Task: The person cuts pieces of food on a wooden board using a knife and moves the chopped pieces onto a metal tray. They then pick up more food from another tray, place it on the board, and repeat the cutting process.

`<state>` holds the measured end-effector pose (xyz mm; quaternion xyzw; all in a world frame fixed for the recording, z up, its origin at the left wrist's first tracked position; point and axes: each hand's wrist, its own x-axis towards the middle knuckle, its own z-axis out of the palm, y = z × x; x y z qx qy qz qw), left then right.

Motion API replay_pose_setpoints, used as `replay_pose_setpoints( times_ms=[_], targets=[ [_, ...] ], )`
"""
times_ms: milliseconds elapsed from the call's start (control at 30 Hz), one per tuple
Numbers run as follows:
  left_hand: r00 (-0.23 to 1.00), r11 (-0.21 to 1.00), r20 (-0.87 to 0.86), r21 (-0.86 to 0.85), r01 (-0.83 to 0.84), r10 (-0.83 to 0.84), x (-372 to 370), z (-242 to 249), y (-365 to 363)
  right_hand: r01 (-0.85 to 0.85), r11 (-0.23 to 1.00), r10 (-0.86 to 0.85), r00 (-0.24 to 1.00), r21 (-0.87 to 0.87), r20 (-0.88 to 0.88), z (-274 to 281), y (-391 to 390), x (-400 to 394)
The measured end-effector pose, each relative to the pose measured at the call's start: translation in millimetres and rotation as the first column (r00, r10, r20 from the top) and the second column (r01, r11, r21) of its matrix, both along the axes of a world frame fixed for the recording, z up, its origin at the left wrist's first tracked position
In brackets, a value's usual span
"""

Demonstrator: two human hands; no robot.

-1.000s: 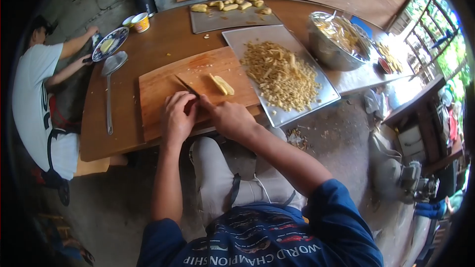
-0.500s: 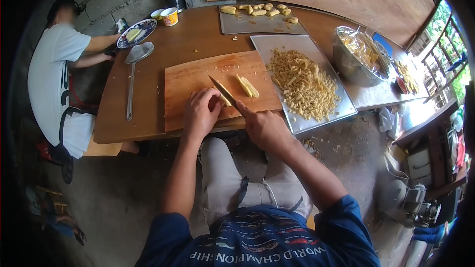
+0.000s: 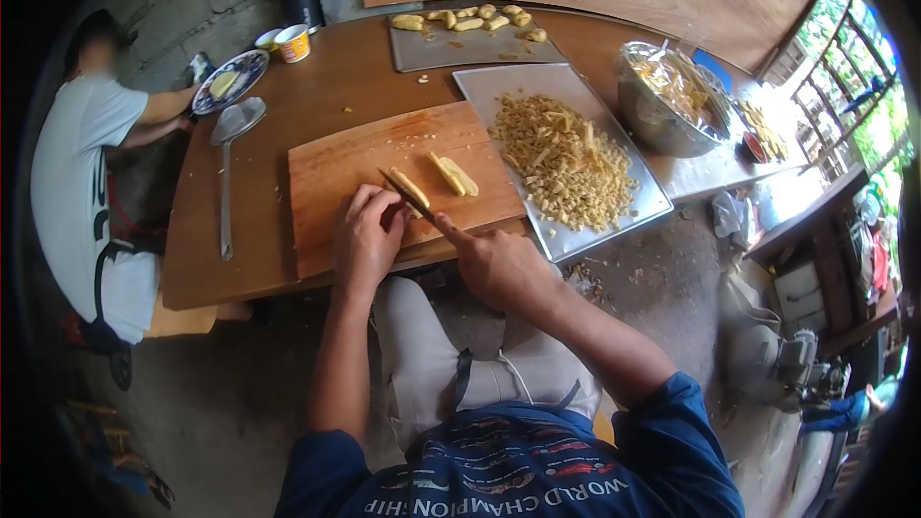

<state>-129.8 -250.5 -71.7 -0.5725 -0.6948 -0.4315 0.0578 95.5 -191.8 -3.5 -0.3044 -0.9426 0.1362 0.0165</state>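
On the wooden cutting board (image 3: pixel 336 168), my left hand (image 3: pixel 366 235) has its fingers curled and pressed down on a piece of peeled banana, mostly hidden under the fingertips. My right hand (image 3: pixel 504 269) grips a kitchen knife (image 3: pixel 414 196) by its handle, index finger stretched along the top. The blade points to the far left, right beside my left fingertips. Along the blade's far side lies a pale banana slice (image 3: pixel 413 182). Farther right on the board rest split banana pieces (image 3: pixel 453 175), touched by neither hand.
A metal tray (image 3: pixel 628 206) heaped with chopped banana (image 3: pixel 566 163) adjoins the board's right side. Behind stands another tray (image 3: pixel 422 56) with peeled bananas. A steel pot (image 3: pixel 662 110) is at right, a skimmer (image 3: pixel 226 182) at left. A person (image 3: pixel 82 173) sits at the left end.
The whole view has shifted, with the table lower and farther left. A banana slice now shows on the blade's far side. Both hands keep their grips.
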Motion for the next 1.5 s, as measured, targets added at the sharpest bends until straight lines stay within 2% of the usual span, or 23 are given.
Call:
replay_pose_setpoints(
  times_ms=[200, 267, 333, 433, 500, 600, 667, 733, 800, 1000, 1067, 1133, 1200, 1233, 1267, 1300, 1333, 1367, 1400, 1433, 1467, 1500],
  targets=[
    [1.0, 1.0, 0.027, -0.008, 0.016, -0.016, -2.7, -3.1, 2.0, 0.017, 0.998, -0.018, 0.999, -0.061, -0.026, -17.0, 8.3, -25.7],
    [1.0, 1.0, 0.008, -0.015, 0.026, -0.026, -3.5, -1.9, 1.5, -0.033, 0.999, 0.033, 0.999, -0.011, -0.041, -29.3, 15.1, -38.6],
    [0.997, 0.997, 0.076, -0.06, 0.038, -0.033, -2.5, -1.3, 0.6, -0.03, 0.999, 0.028, 0.995, -0.019, -0.098, -38.2, 15.5, -48.8],
    [0.999, 0.998, 0.032, -0.052, 0.03, -0.028, -4.0, -5.0, 0.8, -0.022, 0.997, 0.013, 0.994, -0.08, -0.108, -36.1, 23.5, -61.6],
    [0.999, 0.998, -0.005, -0.039, 0.042, -0.042, -4.4, -5.6, 0.6, -0.009, 0.998, 0.004, 0.995, -0.058, -0.096, -33.4, 20.3, -58.7],
    [0.997, 0.997, 0.071, -0.07, 0.044, -0.039, -1.0, -1.5, 1.7, -0.012, 1.0, 0.013, 0.995, 0.012, -0.095, -41.4, 6.0, -39.8],
    [0.999, 0.998, 0.039, -0.049, 0.031, -0.029, -1.1, -3.3, 0.1, 0.033, 0.995, -0.042, 0.994, -0.093, -0.097, -31.9, -3.7, -13.2],
    [0.995, 0.998, 0.088, -0.031, 0.051, -0.048, -2.8, -7.9, 3.5, 0.015, 0.994, -0.025, 0.995, -0.107, -0.094, -23.3, -5.5, -0.3],
    [0.998, 0.999, 0.059, -0.047, 0.019, -0.016, -1.2, -6.3, 2.7, 0.064, 0.99, -0.072, 0.995, -0.13, -0.064, -12.3, -8.5, 2.0],
    [0.996, 0.999, 0.079, -0.019, 0.045, -0.043, -10.2, -6.3, 0.4, 0.198, 0.956, -0.262, 0.908, -0.217, -0.327, -18.1, -10.5, 26.2],
    [0.995, 0.995, 0.024, -0.012, 0.099, -0.099, -14.7, -4.6, 1.8, 0.194, 0.956, -0.266, 0.892, -0.222, -0.365, -14.5, -10.3, 41.7],
    [0.991, 0.989, 0.047, -0.067, 0.129, -0.126, -21.8, 4.5, 1.5, 0.203, 0.951, -0.284, 0.871, -0.233, -0.4, -8.8, -11.8, 52.9],
    [0.986, 0.979, -0.01, -0.121, 0.165, -0.168, -26.3, 18.3, 5.7, 0.225, 0.921, -0.336, 0.871, -0.319, -0.358, 0.8, -15.5, 66.7],
    [0.978, 0.962, -0.058, -0.204, 0.182, -0.198, -25.6, 32.2, 7.2, 0.251, 0.916, -0.358, 0.863, -0.314, -0.355, 0.2, -17.6, 72.6],
    [0.946, 0.927, -0.054, -0.227, 0.299, -0.318, -26.9, 44.9, 8.8, 0.236, 0.909, -0.366, 0.846, -0.344, -0.387, -2.5, -21.4, 76.6],
    [0.89, 0.885, -0.15, -0.26, 0.385, -0.431, -36.1, 43.3, 17.8, 0.234, 0.9, -0.385, 0.822, -0.367, -0.42, -6.8, -24.5, 82.8],
    [0.827, 0.824, -0.17, -0.32, 0.468, -0.536, -48.3, 38.9, 29.4, 0.178, 0.952, -0.289, 0.791, -0.25, -0.539, -27.4, -22.7, 90.2],
    [0.808, 0.769, -0.083, -0.378, 0.517, -0.584, -54.4, 34.6, 39.5, 0.272, 0.914, -0.379, 0.838, -0.3, -0.393, 0.4, -37.2, 97.6],
    [0.798, 0.752, -0.096, -0.419, 0.509, -0.594, -54.7, 37.0, 42.6, 0.27, 0.89, -0.402, 0.846, -0.368, -0.351, 2.6, -41.5, 106.2],
    [0.794, 0.748, -0.094, -0.416, 0.517, -0.601, -54.8, 39.7, 43.7, 0.153, 0.937, -0.313, 0.766, -0.313, -0.562, -33.4, -38.6, 114.4],
    [0.828, 0.722, 0.012, -0.482, 0.496, -0.56, -53.1, 48.1, 41.0, 0.193, 0.903, -0.368, 0.81, -0.385, -0.456, -23.3, -43.9, 122.8],
    [0.844, 0.76, -0.031, -0.452, 0.466, -0.536, -55.2, 39.9, 40.1, 0.158, 0.939, -0.318, 0.74, -0.306, -0.592, -34.2, -49.6, 129.6]
  ],
)
